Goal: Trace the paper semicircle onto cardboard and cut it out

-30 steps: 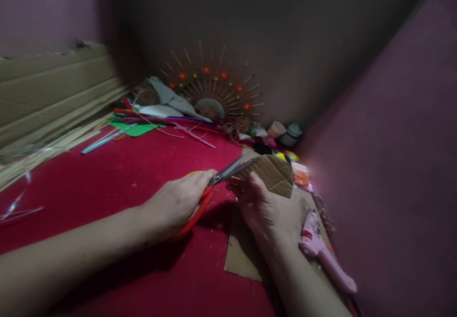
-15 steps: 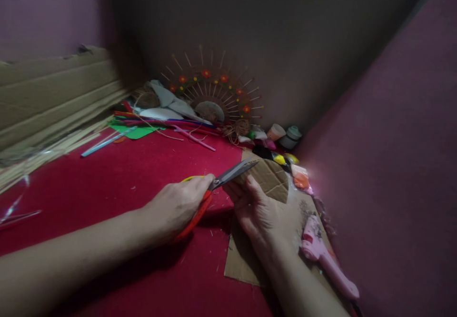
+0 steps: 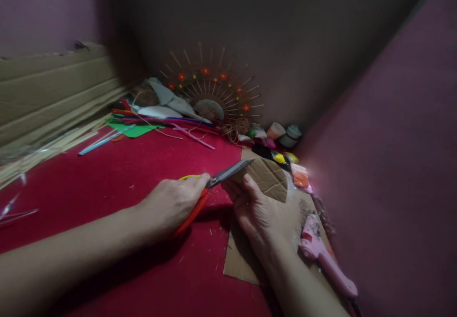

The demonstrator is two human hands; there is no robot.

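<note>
My left hand [image 3: 174, 203] is wrapped round the red and yellow handles of a pair of scissors [image 3: 228, 172]. The blades point up and to the right, nearly closed, with their tips at the left edge of a brown cardboard piece [image 3: 269, 180]. That piece has a rounded upper edge and creases across it. My right hand [image 3: 257, 207] grips the cardboard from below, thumb on top and fingers underneath, partly hidden. Beneath this hand lies a larger flat cardboard sheet [image 3: 241, 257] on the red surface [image 3: 143, 174].
A pink glue gun [image 3: 326, 257] rests at the right on the cardboard sheet. Along the back are a fan-shaped stick decoration [image 3: 210, 84], twine [image 3: 237, 127], pipe cleaners [image 3: 164, 121], green paper [image 3: 137, 130] and a small cup [image 3: 275, 131]. Thin sticks [image 3: 53, 150] lie at the left.
The scissors have drawn slightly left and their blades have come closer together at the cardboard's edge. My right hand holds the cardboard almost in the same place.
</note>
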